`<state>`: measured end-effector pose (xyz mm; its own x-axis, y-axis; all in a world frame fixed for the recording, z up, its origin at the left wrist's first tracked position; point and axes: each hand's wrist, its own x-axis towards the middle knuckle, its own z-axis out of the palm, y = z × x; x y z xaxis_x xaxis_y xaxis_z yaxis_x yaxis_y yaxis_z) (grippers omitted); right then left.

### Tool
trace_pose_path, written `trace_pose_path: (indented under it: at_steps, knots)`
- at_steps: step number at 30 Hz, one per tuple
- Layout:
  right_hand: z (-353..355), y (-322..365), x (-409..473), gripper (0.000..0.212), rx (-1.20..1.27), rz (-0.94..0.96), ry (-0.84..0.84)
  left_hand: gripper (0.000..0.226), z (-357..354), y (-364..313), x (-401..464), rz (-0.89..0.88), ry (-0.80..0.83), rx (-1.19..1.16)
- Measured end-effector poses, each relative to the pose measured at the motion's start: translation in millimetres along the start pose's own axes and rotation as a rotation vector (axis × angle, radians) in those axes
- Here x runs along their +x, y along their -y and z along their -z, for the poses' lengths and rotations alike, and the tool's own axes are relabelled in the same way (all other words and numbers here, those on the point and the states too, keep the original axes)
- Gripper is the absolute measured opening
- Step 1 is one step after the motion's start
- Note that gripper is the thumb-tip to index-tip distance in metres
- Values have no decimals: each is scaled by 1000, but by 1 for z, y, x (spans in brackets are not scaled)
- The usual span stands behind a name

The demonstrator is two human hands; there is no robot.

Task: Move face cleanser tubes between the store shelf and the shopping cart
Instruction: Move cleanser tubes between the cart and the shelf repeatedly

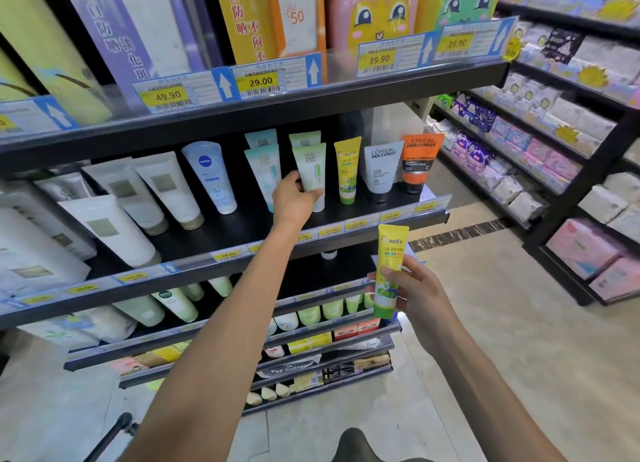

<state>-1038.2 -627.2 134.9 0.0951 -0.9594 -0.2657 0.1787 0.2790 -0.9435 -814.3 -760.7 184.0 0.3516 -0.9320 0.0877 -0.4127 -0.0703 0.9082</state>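
Far left of the middle shelf (207, 240) sat a bunch of big white tubes (162, 184) leaning back in rows; next to them stood a white Nivea tube (209, 177) with a blue logo; then a pale teal tube (265, 174), upright, with another one behind it. The person's left hand (294, 198) was stretched out to the shelf with fingers and thumb curled round the lower part of a pale green tube (311, 170), which stood cap-down on the shelf board just beside the teal one; whether it was lifted off the board or not was hard to say from that angle. Right of that stood a yellow tube with a green cap (347, 170); then a grey L'Oreal Men Expert tube (381, 165); then an orange L'Oreal tube (417, 160) at the shelf's end. Lower down and in front of the shelf, the right hand (412, 292) held a second yellow-and-green tube (389, 271) upright in mid-air, thumb across the front and fingers wrapped behind; it was well clear of the shelf. Way off right were racks of pastel packs (540, 156); a dark bar (114, 434) showed at bottom left, maybe the cart.
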Motion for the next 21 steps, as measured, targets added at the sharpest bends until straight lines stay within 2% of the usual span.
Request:
trace_pose_path:
  at_steps: [8,12,16,21]
  knots:
    - [-12,23,7,33,-16,77,-13,49,10,2,-11,20,-25,125]
    - [-23,50,26,37,-79,178,-13,38,28,9,-37,-88,48,339]
    - [-39,79,48,33,-185,346,-22,41,51,27,-61,-148,190,592]
    - [-57,95,76,32,-363,473,-129,27,61,40,-70,-323,182,804]
